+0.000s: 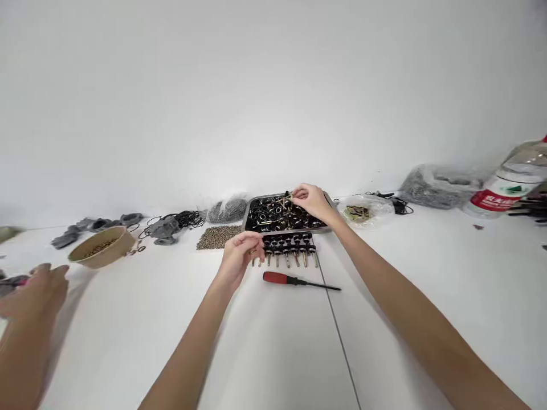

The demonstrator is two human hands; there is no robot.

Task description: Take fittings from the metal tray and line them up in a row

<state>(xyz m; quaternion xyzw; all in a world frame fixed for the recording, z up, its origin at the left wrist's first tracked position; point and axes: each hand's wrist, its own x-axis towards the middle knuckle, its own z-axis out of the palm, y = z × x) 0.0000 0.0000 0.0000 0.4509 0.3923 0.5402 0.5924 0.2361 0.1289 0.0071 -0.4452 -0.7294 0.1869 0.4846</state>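
My right hand (311, 199) reaches over a metal tray (294, 230) heaped with small black and brass-coloured parts (273, 213). Its thumb and fingertips are pinched together on a small dark part with a brass-coloured stem (289, 197). My left hand (243, 253) is at the tray's front left corner, its fingers curled together; whatever may be in them is hidden. Beside it, several black knob-like parts with metal stems (294, 250) are lined up in rows, stems toward me. In front of these lies a screwdriver (280, 278) with a red and black handle.
Small brass-coloured pieces (217, 237) are spread left of the tray, near a plastic bag (228, 209). Further left are black cords, grey pieces and a cardboard tub (105, 256). Another person's hand (38, 290) is at far left. Bags and a large bottle (504, 191) stand right.
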